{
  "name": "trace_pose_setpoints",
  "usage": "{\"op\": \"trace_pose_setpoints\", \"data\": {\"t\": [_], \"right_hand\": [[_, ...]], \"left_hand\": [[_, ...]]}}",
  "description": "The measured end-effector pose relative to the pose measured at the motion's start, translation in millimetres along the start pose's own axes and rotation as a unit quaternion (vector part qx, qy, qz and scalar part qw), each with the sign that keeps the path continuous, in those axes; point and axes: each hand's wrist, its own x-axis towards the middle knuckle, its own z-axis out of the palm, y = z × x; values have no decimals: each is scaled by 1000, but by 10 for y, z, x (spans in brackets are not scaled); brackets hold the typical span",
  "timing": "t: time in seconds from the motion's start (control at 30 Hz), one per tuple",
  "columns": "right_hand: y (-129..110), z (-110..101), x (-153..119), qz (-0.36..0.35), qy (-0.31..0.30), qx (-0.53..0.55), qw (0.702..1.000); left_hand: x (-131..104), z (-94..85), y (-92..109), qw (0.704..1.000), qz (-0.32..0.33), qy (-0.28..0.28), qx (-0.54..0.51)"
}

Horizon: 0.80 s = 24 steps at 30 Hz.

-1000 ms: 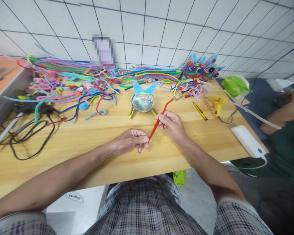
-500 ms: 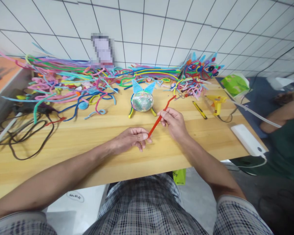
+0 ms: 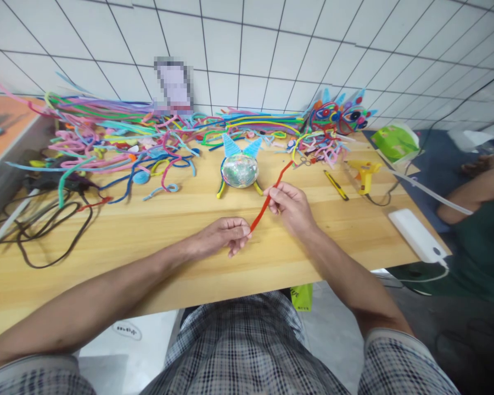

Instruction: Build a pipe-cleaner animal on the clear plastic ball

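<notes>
A red pipe cleaner (image 3: 260,214) stretches slantwise between my two hands over the wooden table. My left hand (image 3: 229,236) pinches its lower end between thumb and fingers. Higher up, my right hand (image 3: 288,203) grips it near the middle, and the bent upper end sticks out past the fingers. Just beyond stands a shiny clear ball figure (image 3: 239,170) with two blue pipe-cleaner ears (image 3: 252,147) and yellow-and-dark legs (image 3: 221,189). Neither hand touches the figure.
Many coloured pipe cleaners (image 3: 107,126) lie along the wall. To the right are scissors (image 3: 302,162), a yellow utility knife (image 3: 335,185), a yellow glue gun (image 3: 367,175) and a white power bank (image 3: 417,236). Two decorated figures (image 3: 340,115) stand behind. Another person's arm (image 3: 477,189) shows at right.
My left fingers have curled in more closely around the lower end of the red pipe cleaner. My right hand and the ball figure look almost unmoved.
</notes>
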Motion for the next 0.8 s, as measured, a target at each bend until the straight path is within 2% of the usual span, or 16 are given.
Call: {"op": "trace_pose_setpoints", "data": {"t": [0.17,0.33,0.57,0.67,0.8], "right_hand": [[42,27,-23,-2,-20,-13,1000],[49,37,-39,10,-29,-11,999],[42,29,-21,5,-37,-4,999],[56,55,-47,-18,-46,-37,998],[100,138,-120,-78,-89,-135,984]], "left_hand": [[17,-24,-18,999,13,-2,-48],[27,-54,-31,1000,6,16,-25],[4,-84,-40,988,93,16,124],[14,-86,-55,986,120,29,111],[32,-98,-56,986,128,45,99]]}}
